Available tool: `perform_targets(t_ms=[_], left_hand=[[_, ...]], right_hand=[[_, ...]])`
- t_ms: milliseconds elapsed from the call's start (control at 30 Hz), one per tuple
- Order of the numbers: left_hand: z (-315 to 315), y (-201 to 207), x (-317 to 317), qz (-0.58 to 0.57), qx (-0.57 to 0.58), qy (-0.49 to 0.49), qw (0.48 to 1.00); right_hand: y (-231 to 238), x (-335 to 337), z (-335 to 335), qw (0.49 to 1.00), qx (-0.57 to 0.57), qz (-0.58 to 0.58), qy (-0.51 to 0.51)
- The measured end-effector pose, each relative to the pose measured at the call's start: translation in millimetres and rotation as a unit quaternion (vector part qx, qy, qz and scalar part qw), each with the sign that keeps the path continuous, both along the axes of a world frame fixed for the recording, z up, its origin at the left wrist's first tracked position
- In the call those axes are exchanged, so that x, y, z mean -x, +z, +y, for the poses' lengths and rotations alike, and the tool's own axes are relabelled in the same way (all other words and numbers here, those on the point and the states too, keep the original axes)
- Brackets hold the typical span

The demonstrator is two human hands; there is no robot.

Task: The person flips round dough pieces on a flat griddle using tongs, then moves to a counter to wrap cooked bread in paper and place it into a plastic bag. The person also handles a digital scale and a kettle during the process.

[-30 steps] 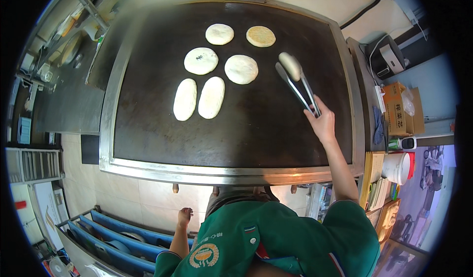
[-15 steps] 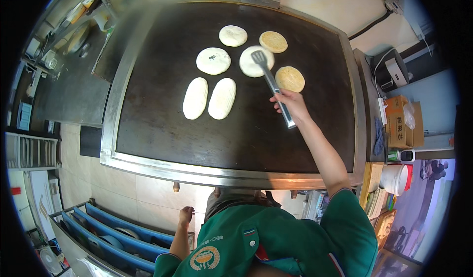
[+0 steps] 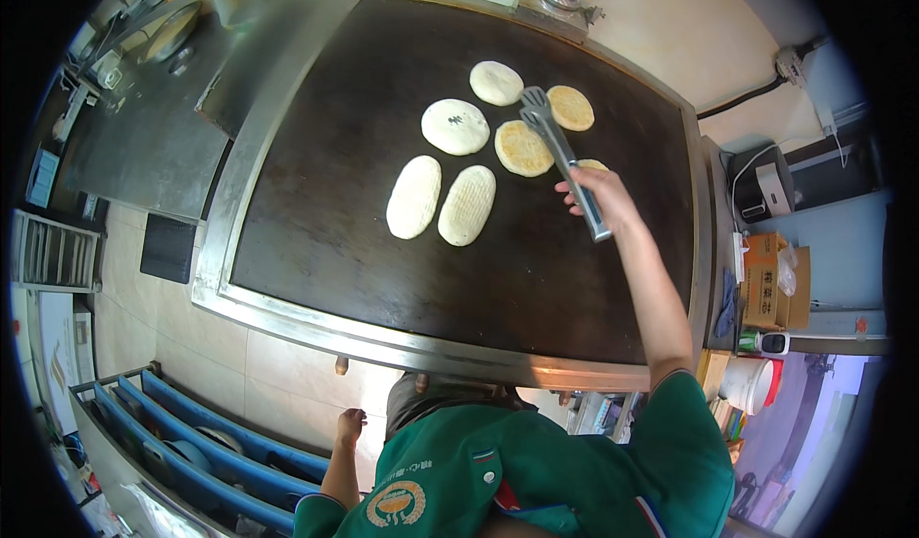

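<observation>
The hands are apart: the right hand [image 3: 605, 198] wraps the handle end of the tongs [image 3: 553, 138], presumably to keep clear of the hot griddle [image 3: 335, 270]; the left hand [image 3: 351, 425] hangs off its near edge, grip unclear. The breads ahead and left of the right hand, browned [image 3: 524, 148] and pale [image 3: 455, 126], lie spaced, likely as room for tongs. That hand partly hides another bread [image 3: 593, 165]. Blue dividers [image 3: 287, 445] stand left of the left hand.
</observation>
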State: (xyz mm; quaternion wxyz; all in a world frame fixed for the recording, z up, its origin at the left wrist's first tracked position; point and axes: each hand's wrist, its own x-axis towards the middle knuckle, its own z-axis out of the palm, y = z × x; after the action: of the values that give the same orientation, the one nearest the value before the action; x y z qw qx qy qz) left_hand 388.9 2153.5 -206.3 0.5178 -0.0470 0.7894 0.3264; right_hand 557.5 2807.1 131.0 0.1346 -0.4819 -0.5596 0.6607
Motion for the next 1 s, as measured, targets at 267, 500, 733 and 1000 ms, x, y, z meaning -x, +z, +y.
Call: perform_targets(t_ms=[267, 500, 733, 1000], left_hand=[[-17, 14, -11, -0.009, 0.013, 0.027, 1.000], [-23, 11, 8, 0.012, 0.034, 0.061, 0.997], [-1, 6, 14, 0.022, 0.003, 0.029, 0.999], [27, -1, 14, -0.020, -0.049, -0.037, 0.998]], right_hand=[[-40, 93, 101, 0.983, 0.173, 0.059, 0.003], [-35, 106, 86, 0.954, -0.297, -0.038, -0.036], [11, 3, -21, 0.989, -0.121, -0.026, 0.080], [23, -24, -37, 0.989, 0.080, -0.063, 0.110]])
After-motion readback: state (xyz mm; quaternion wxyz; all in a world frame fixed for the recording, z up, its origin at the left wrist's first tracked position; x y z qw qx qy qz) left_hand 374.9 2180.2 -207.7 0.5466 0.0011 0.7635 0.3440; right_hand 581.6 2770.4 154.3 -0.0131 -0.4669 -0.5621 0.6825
